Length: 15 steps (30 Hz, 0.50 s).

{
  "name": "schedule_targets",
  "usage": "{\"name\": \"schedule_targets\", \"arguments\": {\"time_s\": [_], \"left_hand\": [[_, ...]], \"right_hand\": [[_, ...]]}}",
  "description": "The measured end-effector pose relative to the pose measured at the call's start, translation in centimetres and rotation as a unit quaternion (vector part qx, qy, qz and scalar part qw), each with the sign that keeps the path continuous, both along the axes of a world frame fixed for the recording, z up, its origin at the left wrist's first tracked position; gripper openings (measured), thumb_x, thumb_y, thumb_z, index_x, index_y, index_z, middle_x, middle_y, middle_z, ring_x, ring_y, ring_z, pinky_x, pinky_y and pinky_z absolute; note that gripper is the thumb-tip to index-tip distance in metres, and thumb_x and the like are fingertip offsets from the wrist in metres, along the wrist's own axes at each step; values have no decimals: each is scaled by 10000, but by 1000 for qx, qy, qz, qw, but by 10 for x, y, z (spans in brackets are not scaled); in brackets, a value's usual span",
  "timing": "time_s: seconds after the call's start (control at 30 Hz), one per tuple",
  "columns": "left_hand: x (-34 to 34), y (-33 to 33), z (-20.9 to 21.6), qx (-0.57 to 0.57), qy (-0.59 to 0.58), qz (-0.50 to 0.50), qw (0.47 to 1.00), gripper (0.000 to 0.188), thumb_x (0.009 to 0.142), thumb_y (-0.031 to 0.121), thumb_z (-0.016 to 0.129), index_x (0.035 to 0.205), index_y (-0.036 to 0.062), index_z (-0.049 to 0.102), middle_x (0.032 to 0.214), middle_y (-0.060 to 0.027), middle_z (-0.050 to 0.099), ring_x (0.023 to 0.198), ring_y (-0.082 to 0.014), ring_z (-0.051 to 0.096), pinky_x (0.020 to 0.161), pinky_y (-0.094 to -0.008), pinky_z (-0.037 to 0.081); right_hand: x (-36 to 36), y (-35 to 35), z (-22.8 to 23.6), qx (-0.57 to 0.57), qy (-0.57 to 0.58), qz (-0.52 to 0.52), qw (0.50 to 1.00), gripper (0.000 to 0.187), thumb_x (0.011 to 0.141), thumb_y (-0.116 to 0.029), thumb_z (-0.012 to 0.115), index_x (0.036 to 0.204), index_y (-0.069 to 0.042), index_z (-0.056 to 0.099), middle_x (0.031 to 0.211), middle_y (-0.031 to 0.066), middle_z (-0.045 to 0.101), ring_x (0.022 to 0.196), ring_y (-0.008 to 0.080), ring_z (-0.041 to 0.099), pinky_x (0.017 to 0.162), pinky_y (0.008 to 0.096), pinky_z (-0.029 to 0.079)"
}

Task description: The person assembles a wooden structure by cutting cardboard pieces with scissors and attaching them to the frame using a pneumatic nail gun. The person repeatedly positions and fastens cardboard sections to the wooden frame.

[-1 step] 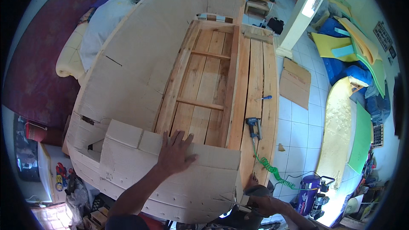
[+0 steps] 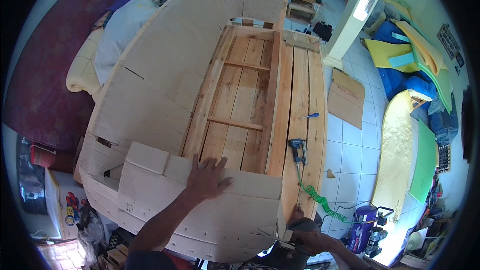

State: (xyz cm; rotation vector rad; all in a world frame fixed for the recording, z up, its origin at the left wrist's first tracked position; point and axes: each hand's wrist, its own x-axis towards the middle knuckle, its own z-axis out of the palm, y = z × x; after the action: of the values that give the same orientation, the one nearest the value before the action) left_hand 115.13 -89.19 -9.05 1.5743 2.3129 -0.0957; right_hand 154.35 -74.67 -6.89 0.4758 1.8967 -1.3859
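Note:
My left hand (image 2: 206, 179) lies spread on the cardboard sheet (image 2: 220, 200), its fingers reaching over the fold at the top of the sofa-like frame's near arm. At the sheet's lower right corner, my right hand (image 2: 310, 241) is closed around a slim metal tool (image 2: 286, 243). Its kind I cannot make out, as the fingers hide much of it. The tool is at the cardboard edge, beside a few dark slits or lines. Beyond my left hand is the wooden seat frame (image 2: 235, 120) with slats and crosspieces. More cardboard (image 2: 155, 70) lines the curved backrest.
A staple gun (image 2: 298, 151) and a blue-handled screwdriver (image 2: 311, 115) lie on the front planks. A coiled green hose (image 2: 317, 197) runs toward a purple air compressor (image 2: 362, 225). Flat cardboard (image 2: 346, 99) rests on the tiles near a white pillar (image 2: 352, 25). Foam pieces (image 2: 395, 150) lie at the right.

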Motion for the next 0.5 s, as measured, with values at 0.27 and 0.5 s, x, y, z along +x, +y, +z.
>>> {"name": "schedule_targets", "arguments": {"time_s": [0.27, 0.5], "left_hand": [[5, -42, -133, -400, -239, 63, 882, 842, 1017, 692, 353, 1519, 28, 480, 1573, -218, 459, 1493, -376, 379, 1256, -501, 230], [-16, -32, -98, -146, -183, 29, 972, 600, 1079, 536, 326, 1464, 126, 536, 1485, -175, 551, 1395, -371, 493, 1209, -574, 276]], "right_hand": [[8, -33, 17, 27, -8, -42, 999, 502, 918, -468, 761, 1248, -115, 625, 1109, 138, 733, 1008, 321, 724, 841, 442, 558], [33, -48, 43, 64, 25, -204, 976, 646, 751, -418, 931, 1180, -50, 619, 970, 156, 748, 904, 253, 748, 800, 394, 582]]}}
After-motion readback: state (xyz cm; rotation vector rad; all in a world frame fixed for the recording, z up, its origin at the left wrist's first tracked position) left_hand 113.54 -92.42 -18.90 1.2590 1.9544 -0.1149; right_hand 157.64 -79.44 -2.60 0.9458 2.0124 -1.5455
